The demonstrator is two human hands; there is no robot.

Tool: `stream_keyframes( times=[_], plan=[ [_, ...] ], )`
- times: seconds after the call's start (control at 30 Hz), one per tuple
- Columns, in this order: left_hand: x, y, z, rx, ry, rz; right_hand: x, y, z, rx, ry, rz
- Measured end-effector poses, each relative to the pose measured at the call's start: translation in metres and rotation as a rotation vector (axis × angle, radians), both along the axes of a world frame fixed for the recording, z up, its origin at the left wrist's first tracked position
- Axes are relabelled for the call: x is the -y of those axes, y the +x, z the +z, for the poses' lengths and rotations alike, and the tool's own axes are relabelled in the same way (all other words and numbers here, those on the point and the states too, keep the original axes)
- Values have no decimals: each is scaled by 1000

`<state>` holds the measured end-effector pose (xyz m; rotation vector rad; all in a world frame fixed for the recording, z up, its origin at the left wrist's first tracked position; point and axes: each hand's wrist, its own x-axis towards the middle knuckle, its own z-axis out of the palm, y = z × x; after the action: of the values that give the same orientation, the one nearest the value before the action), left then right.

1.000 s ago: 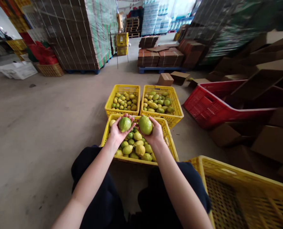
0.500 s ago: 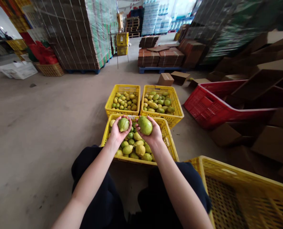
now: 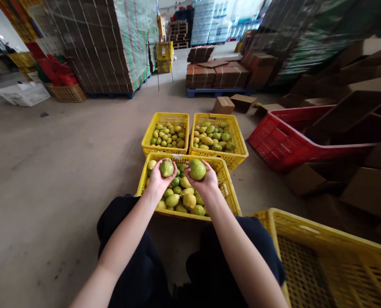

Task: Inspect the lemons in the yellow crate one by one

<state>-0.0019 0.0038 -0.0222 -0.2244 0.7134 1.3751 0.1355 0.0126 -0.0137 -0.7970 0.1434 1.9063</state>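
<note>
My left hand (image 3: 160, 177) is closed round a green fruit (image 3: 166, 168). A larger green fruit (image 3: 197, 170) rests in my right hand (image 3: 208, 182), its fingers curled about it. Both hands are above the near yellow crate (image 3: 184, 216), which holds several yellow and green fruits (image 3: 189, 201). Beyond it stand two more yellow crates, the left one (image 3: 147, 139) with small yellow-green fruits (image 3: 168, 132) and the right one (image 3: 241, 152) with larger ones (image 3: 207, 140).
At the lower right stands another yellow crate (image 3: 331, 231). A red crate (image 3: 276, 139) with cardboard lies to the right, among loose boxes (image 3: 370, 188). Flattened cartons sit on a blue pallet (image 3: 216, 92) at the back. Wrapped stacks (image 3: 90, 47) rise behind.
The larger fruit has turned in my right hand and now shows a rounder side. The fruit in my left hand has turned slightly. Both hands stay over the near crate.
</note>
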Motion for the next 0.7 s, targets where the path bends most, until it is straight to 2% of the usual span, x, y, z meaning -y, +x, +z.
stream_keyframes(
  times=[0.13, 0.23, 0.5, 0.6, 0.7],
  plan=[
    [1, 0, 0, -75, -62, 3, -5, -3, -4, 108, -98, -110],
    [0, 0, -1, -130, -108, -6, -9, -4, -9, 152, -92, -143],
    [1, 3, 0, -213, -53, -88, -13, -2, -28, 216, 17, -13],
    [5, 6, 3, -388, 38, -84, -10, -4, -27, 266, 10, -4],
    [10, 8, 8, -750, 294, 126, -3, -9, -20, 491, 123, -147]
  ],
)
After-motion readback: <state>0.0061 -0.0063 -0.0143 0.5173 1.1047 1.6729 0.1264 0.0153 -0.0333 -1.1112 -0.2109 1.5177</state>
